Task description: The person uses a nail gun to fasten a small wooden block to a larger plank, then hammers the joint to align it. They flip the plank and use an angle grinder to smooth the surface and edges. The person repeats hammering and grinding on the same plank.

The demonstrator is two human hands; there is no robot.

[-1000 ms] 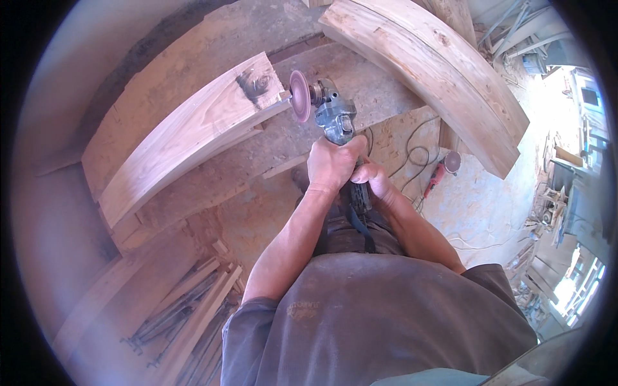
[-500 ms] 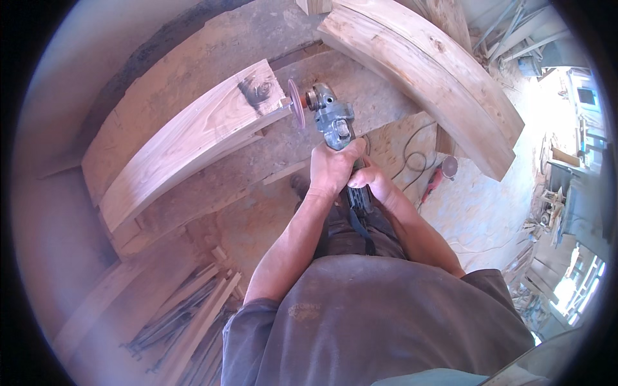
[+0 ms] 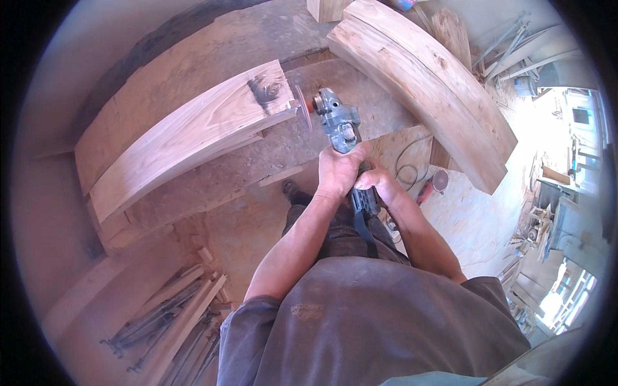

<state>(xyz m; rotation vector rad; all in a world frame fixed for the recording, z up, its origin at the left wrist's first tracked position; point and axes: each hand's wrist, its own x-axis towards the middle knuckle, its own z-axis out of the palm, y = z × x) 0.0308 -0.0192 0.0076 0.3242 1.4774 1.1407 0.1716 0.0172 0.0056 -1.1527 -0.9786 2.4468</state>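
Observation:
My left hand [image 3: 340, 172] is wrapped round the body of a grey angle grinder [image 3: 344, 122]. Just behind it, my right hand [image 3: 378, 183] grips the same tool near its rear end. The grinder's round abrasive disc [image 3: 302, 108] stands edge-on at the end of a pale, curved timber beam [image 3: 193, 132]. Disc and beam end are touching or very close; I cannot tell which. Near that end the beam carries a dark knot [image 3: 264, 89].
The beam lies on a wide, dusty wooden support [image 3: 151, 80]. Another thick curved timber [image 3: 425, 83] lies at the upper right. A red tool with a round disc [image 3: 440, 182] rests on the floor near a loose cable [image 3: 407, 170]. Clamps and strips of wood [image 3: 170, 315] lie lower left.
The whole view has shifted slightly, with beam, grinder and hands a little further right in it. Both hands keep their hold, and the disc stays at the beam's end.

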